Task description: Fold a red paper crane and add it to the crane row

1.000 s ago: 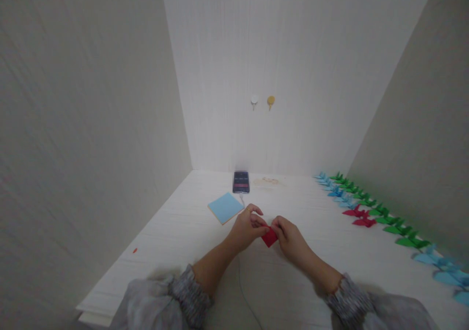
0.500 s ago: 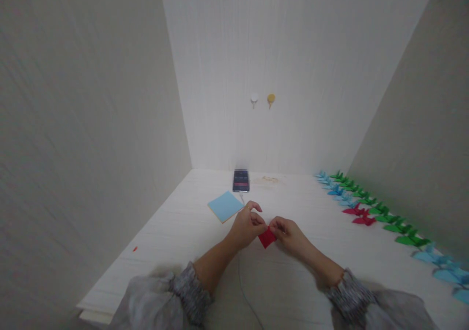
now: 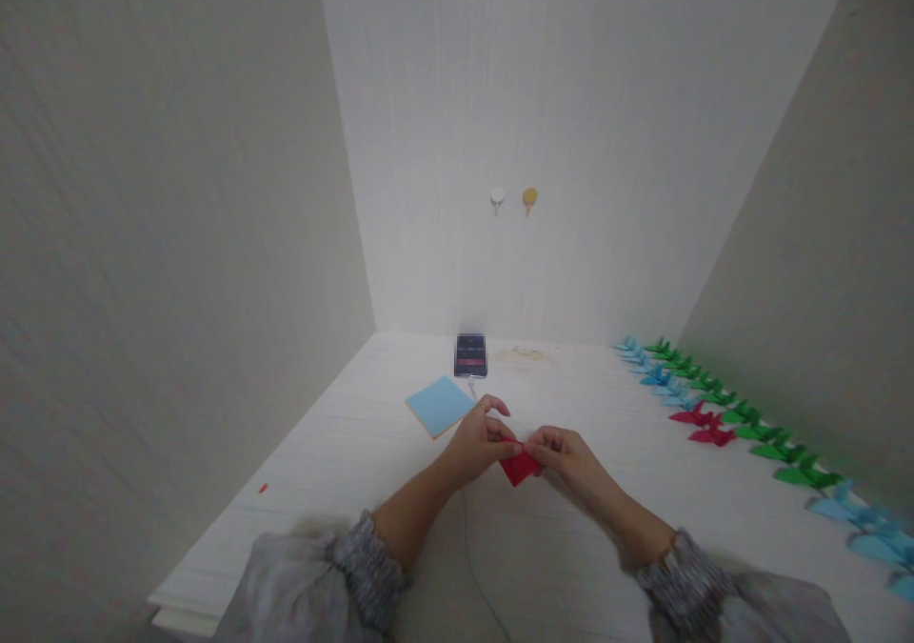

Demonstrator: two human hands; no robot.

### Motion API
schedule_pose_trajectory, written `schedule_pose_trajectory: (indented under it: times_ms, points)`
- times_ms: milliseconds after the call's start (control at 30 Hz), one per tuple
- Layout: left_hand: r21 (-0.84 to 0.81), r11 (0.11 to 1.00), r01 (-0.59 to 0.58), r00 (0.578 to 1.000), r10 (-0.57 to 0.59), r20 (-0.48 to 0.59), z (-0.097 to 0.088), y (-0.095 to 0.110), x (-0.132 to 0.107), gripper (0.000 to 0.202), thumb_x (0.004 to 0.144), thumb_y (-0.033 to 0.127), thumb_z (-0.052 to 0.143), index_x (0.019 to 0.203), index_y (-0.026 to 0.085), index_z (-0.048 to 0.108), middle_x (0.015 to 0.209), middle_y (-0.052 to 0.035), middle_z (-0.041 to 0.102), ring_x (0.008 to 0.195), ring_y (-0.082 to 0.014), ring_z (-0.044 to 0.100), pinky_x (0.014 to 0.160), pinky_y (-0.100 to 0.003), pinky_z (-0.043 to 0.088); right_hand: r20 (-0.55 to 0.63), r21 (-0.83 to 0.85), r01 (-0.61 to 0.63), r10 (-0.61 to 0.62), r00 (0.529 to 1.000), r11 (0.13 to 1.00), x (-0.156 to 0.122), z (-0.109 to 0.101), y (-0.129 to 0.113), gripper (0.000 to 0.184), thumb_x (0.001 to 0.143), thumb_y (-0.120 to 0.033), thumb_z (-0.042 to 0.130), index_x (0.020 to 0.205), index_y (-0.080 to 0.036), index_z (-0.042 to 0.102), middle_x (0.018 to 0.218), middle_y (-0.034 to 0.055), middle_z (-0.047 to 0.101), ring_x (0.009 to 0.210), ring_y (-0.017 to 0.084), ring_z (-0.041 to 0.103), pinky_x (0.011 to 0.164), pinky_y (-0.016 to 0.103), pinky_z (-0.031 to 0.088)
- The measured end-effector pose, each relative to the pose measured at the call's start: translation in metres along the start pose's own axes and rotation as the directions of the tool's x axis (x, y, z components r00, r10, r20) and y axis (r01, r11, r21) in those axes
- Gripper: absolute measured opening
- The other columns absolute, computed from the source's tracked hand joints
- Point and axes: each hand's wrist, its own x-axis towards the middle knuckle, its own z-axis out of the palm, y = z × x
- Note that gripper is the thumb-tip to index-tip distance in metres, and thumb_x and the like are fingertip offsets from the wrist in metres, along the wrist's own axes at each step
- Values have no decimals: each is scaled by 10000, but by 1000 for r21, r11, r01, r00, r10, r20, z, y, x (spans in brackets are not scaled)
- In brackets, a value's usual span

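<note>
A small folded piece of red origami paper (image 3: 520, 470) is held between my two hands above the white table. My left hand (image 3: 480, 441) pinches its upper left edge with thumb and finger, the index finger arched above. On the other side, my right hand (image 3: 561, 452) grips the upper right edge between thumb and fingertips. The lower corner of the paper points towards me. Just beyond my left hand lies a stack of light blue square paper (image 3: 438, 405). The fingers hide the paper's upper edges.
A phone (image 3: 470, 355) lies near the back wall, its cable (image 3: 472, 557) running towards me under my left arm. Rows of green cranes (image 3: 764, 431), blue cranes (image 3: 878, 543) and red cranes (image 3: 706, 426) line the right side. A red scrap (image 3: 264, 488) lies left. Two hooks (image 3: 529, 197) are on the wall.
The fingertips have shifted slightly along the top of the red paper, and more of its surface shows, spread a little wider. Both hands keep their hold.
</note>
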Motion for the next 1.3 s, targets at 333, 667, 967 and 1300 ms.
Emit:
schedule_pose_trajectory:
  times_ms: [333,667,967,1300]
  points:
    - [-72,996,-45,998,42,-48,3,0,1,274,611,259,651,738,141,438,566,33,537,504,-63,485,514,-187,343,-28,133,42,-39,999,990,-3,1,-12,239,653,-360,560,573,-135,547,476,-21,523,460,95,456,496,229,340]
    - [-160,987,25,999,-32,-40,2,3,2,403,468,191,744,800,106,532,712,-31,612,614,-109,559,615,-243,419,-87,18,183,-181,980,983,-3,-7,-5,228,660,-349,596,791,-164,578,617,-9,565,565,116,511,555,242,398]
    - [-66,997,-40,999,41,3,2,-6,2,454,470,183,742,850,142,498,672,1,597,587,-100,549,570,-231,423,-130,109,93,-79,988,990,-4,-1,-11,272,682,-418,541,628,-153,567,551,-7,547,510,113,477,511,236,371]
    - [-37,999,28,999,-27,46,2,-4,2,371,454,206,746,766,98,576,706,-44,616,619,-119,550,630,-284,428,-96,-115,284,-295,951,952,-8,-7,-13,247,767,-383,472,915,-196,536,697,4,538,639,130,500,586,236,391]
